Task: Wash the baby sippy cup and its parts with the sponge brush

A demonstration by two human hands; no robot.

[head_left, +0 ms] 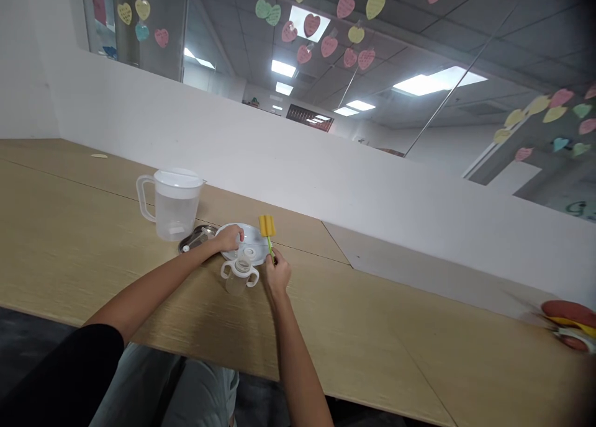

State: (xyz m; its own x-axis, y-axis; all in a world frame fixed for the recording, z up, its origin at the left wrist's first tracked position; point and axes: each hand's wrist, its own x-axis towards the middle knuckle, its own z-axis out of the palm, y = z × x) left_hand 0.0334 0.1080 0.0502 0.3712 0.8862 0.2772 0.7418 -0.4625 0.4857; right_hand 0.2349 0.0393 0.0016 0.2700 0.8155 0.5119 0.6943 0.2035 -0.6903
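Right hand (278, 272) grips a yellow sponge bottle brush (267, 226); left hand (229, 238) rests on a round white plate (255, 234), grip unclear, just behind a two-handled cup (239, 273).

Worktop (69, 247): pale wood-grain laminate. On it, a clear plastic pitcher (174, 208) with white lid, and a steel tray (195, 238) just beside it. Blurred red-and-yellow object (570, 318) at far right end, too unclear to identify. Behind, a white partition (233, 148); above it, pastel paper hearts (328, 45) on glass; ceiling panel lights (421, 84) overhead.
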